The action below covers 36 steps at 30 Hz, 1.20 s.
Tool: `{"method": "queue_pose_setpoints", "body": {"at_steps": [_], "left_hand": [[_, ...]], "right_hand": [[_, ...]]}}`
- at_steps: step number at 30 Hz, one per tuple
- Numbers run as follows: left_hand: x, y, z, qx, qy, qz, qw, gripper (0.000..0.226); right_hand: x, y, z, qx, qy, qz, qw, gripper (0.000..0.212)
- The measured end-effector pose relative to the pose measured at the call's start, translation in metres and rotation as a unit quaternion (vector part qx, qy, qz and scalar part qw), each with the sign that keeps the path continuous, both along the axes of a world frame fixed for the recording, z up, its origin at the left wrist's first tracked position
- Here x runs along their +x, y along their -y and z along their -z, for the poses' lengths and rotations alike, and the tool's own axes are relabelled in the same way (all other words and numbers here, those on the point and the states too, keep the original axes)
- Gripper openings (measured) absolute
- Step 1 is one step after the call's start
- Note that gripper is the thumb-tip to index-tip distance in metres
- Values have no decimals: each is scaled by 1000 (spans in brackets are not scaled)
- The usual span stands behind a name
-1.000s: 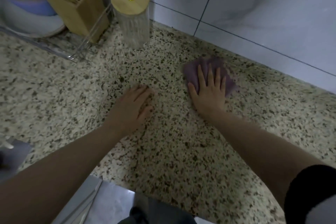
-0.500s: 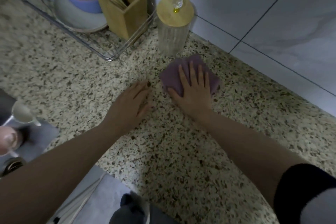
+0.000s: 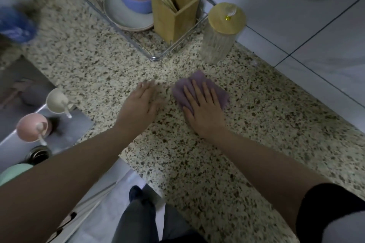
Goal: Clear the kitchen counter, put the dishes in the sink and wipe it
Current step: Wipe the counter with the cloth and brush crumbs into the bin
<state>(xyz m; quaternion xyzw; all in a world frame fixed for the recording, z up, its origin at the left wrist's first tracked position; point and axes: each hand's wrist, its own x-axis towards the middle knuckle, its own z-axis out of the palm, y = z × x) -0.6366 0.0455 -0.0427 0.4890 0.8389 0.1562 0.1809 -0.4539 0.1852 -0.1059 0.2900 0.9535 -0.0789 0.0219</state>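
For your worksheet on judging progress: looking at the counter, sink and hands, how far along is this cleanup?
Done: a white cup, a pink cup and a green dish sit in the sink. In hand: the right hand presses a purple cloth flat on the counter, wiping; the left hand rests bare beside it. Left: the remaining counter, perhaps around the rack and jar.

Both hands [image 3: 143, 102] [image 3: 205, 108] lie flat, fingers straight.
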Motion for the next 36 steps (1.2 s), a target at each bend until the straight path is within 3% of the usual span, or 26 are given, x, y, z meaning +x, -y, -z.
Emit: {"method": "queue_pose_setpoints", "body": {"at_steps": [9,15,20,24,29,36], "left_hand": [[-26,61,7,-18,3,-38,999,52],[-44,89,7,-9,14,-86,996,48],[-49,107,0,2,16,-105,994,46],[-55,129,4,19,33,-102,994,47],[-56,148,6,26,20,-23,999,49],[-18,147,18,40,58,104,992,45]], "right_hand": [[-66,-27,6,37,-33,-11,999,60],[-64,61,-1,7,-24,-139,990,62],[-84,149,6,-4,-51,-172,984,59],[-98,179,11,-8,-131,-133,982,52],[-71,189,11,27,-69,-110,991,54],[16,231,7,39,-57,27,997,56]]}}
